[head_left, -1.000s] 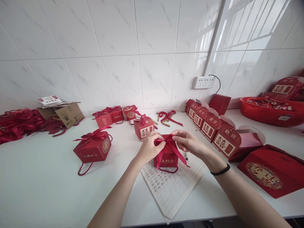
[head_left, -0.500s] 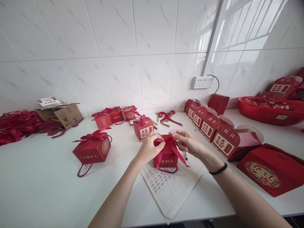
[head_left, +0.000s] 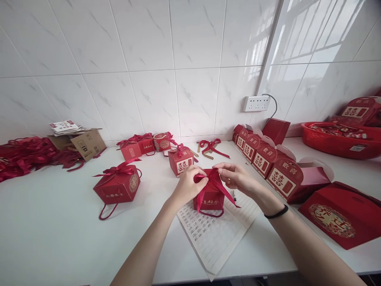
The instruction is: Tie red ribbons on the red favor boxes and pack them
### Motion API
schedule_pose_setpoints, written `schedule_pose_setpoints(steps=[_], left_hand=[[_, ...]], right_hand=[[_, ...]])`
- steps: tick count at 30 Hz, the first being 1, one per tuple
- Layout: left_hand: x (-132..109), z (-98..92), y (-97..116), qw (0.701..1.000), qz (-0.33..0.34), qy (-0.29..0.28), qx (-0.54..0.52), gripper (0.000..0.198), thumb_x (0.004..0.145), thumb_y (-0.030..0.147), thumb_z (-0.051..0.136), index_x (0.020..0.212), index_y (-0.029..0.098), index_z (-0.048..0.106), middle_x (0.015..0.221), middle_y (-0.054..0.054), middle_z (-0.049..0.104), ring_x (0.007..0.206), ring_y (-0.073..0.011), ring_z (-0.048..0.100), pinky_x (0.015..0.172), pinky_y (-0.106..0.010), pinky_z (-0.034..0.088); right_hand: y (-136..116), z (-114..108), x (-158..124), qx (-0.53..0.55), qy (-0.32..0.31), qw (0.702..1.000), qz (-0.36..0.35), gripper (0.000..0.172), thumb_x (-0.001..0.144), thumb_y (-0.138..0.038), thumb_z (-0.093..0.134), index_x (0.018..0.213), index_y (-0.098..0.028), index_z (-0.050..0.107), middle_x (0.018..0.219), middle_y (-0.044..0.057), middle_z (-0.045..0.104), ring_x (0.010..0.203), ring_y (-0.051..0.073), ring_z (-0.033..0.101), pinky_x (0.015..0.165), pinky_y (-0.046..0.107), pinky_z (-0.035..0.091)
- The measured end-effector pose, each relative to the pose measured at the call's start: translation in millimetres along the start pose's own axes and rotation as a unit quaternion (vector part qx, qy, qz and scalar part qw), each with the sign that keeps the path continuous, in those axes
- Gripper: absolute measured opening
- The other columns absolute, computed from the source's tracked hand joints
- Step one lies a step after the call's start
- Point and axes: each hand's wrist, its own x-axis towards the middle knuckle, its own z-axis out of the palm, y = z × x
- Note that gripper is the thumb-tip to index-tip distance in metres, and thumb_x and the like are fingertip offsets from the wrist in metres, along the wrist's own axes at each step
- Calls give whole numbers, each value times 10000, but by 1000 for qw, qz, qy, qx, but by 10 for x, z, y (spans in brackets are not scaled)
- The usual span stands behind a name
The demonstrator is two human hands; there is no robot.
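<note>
A small red gift box (head_left: 208, 201) with gold lettering and a cord handle stands on a handwritten notebook (head_left: 214, 246). On its top is a red ribbon bow (head_left: 214, 180), its two tails hanging down over the front. My left hand (head_left: 192, 184) pinches the bow's left loop between thumb and fingers. From the other side, my right hand (head_left: 235, 176) has its thumb and fingertips closed on the right loop. The knot is partly hidden by the ribbon. Just behind the left hand sits another red box (head_left: 180, 162) with a bow.
A finished-looking bowed box (head_left: 117, 186) stands at left, near a ribbon heap (head_left: 28, 157) and a cardboard box (head_left: 86, 145). Along the right runs a row of red boxes (head_left: 281, 178), with a red basin (head_left: 336, 141) behind. A pen (head_left: 234, 195) lies by the notebook.
The view has shifted slightly, so things appear a little to the right. Both hands keep hold of the bow, and its right tail hangs a bit farther out.
</note>
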Motion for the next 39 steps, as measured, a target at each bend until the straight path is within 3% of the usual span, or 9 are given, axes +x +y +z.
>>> schedule_pose_setpoints(steps=[3,11,15,17,20,22,31,39], left_hand=[[1,-2,3,1000,-1,2,3,59,771,233,557,753,203,606,944,-37,597,995,-215,530,965,-414,377],[1,-2,2,999,3,11,-30,86,795,268,545,796,201,598,929,-31,610,961,-194,551,927,-355,397],[11,-12,-31,993,-38,100,-39,127,820,313,498,814,196,546,945,-35,597,956,-187,544,868,-321,412],[15,-31,-46,990,-74,121,-14,195,818,362,497,714,197,489,824,-17,584,849,-182,554,769,-299,422],[15,-64,-52,990,-122,71,-2,378,825,459,470,570,201,367,561,32,461,578,-143,480,575,-270,359],[13,-81,-47,991,-121,51,-18,425,823,479,468,539,198,323,510,45,394,520,-125,422,533,-262,314],[18,-115,-56,994,-83,9,-74,310,797,391,526,604,180,407,594,45,415,581,-112,398,562,-243,306],[31,-78,-141,993,-70,-2,-92,323,844,443,452,658,188,381,631,43,392,604,-115,380,580,-240,305]], right_hand=[[-6,-17,14,-29,-10,1000,1,474,636,-523,758,903,-168,593,593,-63,356,469,45,237,413,190,153],[22,-9,27,-69,23,997,4,516,653,-653,664,663,-173,475,510,-83,297,428,41,241,391,184,173],[8,-3,12,-59,12,998,6,520,663,-650,660,650,-178,441,500,-88,287,425,37,228,389,180,161],[-4,4,8,-55,12,998,10,518,666,-642,664,650,-180,431,501,-90,287,424,35,223,388,180,153],[-17,14,2,-56,16,998,9,503,690,-620,654,645,-180,416,518,-82,306,431,36,237,395,181,162],[-21,19,-1,-66,23,997,13,491,712,-611,634,642,-179,411,530,-74,329,434,38,255,400,184,178],[18,-9,15,-72,31,997,19,439,759,-546,601,638,-183,386,551,-63,356,445,49,291,405,193,185],[92,-47,67,8,8,1000,2,437,754,-489,624,582,-183,364,532,-59,352,438,49,260,412,213,178]])
